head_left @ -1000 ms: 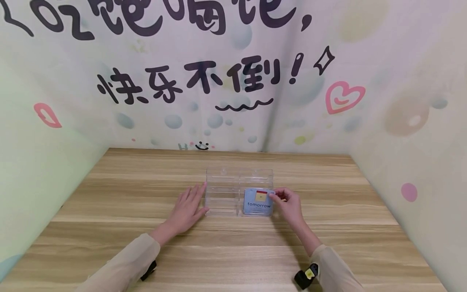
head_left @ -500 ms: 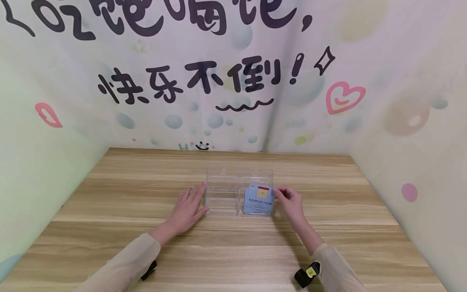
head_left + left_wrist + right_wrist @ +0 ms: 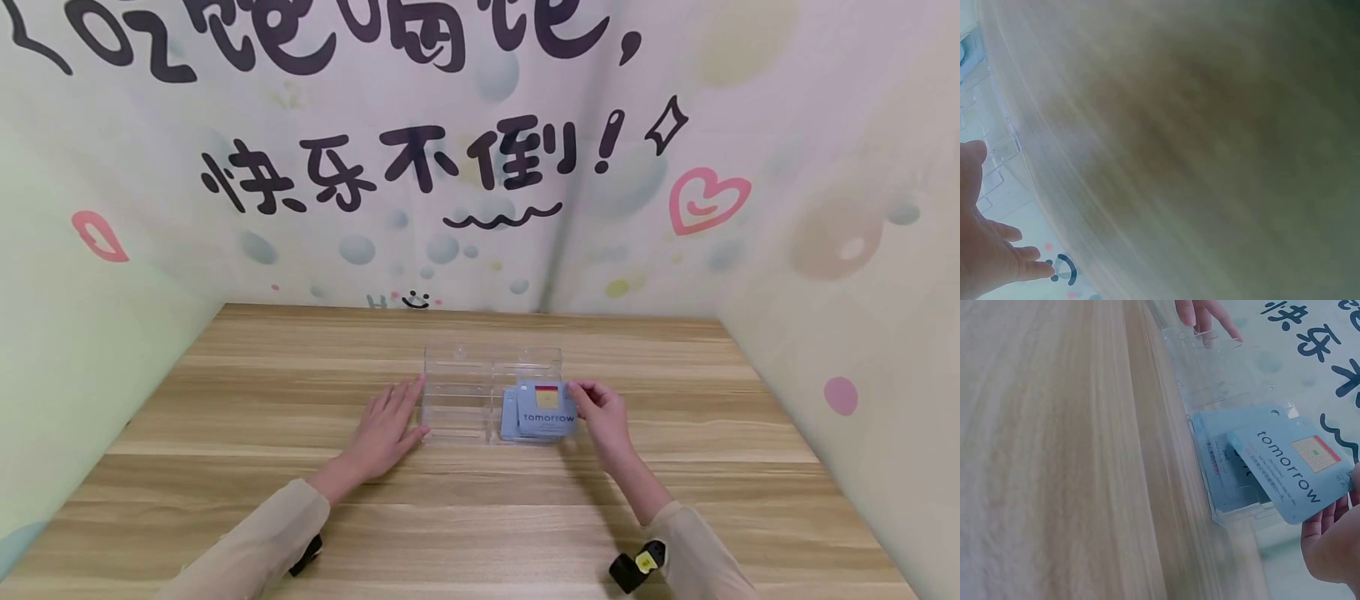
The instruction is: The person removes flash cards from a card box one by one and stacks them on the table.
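Observation:
My right hand (image 3: 606, 417) pinches the right edge of a light blue card (image 3: 547, 421) printed "tomorrow" under a small red-topped picture. That card overlaps the lower right compartment of a clear plastic rack (image 3: 457, 421). Behind it another blue card (image 3: 508, 421) sits in the compartment. In the right wrist view the held card (image 3: 1288, 469) tilts in front of the seated card (image 3: 1225, 450), partly covering its print. With fingers stretched out, my left hand (image 3: 384, 433) rests against the rack's left side. The left wrist view shows its spread fingers and thumb by the rack (image 3: 997, 150).
The rack stands on a wood-grain table (image 3: 465, 533), short of the back wall (image 3: 337, 275) with its large dark lettering. Pale walls close in both sides. Black wrist straps (image 3: 637, 567) show near both sleeves.
The right hand has raised the front card a little in the lower right compartment and shifted it rightward, so the blue card behind now shows. The left hand has stayed put.

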`<action>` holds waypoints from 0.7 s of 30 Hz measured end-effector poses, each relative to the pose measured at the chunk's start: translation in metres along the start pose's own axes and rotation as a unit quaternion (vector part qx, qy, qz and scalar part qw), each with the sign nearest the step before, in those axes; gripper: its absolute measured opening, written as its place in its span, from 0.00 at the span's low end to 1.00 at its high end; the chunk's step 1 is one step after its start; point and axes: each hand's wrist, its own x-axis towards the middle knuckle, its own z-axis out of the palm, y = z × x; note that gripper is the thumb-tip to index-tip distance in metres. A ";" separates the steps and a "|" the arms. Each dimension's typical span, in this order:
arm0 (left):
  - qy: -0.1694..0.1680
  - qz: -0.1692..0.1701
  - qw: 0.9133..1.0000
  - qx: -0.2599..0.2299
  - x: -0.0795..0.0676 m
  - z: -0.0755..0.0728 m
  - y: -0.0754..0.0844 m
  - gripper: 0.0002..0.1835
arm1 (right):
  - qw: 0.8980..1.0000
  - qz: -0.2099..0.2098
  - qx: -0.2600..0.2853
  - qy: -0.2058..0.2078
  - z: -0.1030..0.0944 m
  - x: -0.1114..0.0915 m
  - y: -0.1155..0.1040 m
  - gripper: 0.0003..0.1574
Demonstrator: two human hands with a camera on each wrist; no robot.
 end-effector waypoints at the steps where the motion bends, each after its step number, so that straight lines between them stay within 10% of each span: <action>1: -0.001 -0.001 1.000 0.001 0.000 0.000 0.000 0.40 | 1.000 0.002 -0.003 0.003 0.000 0.000 -0.001 0.07; 21: -0.001 -0.001 1.000 -0.004 -0.001 -0.001 0.001 0.39 | 0.998 0.063 0.010 -0.011 -0.017 -0.013 -0.006 0.08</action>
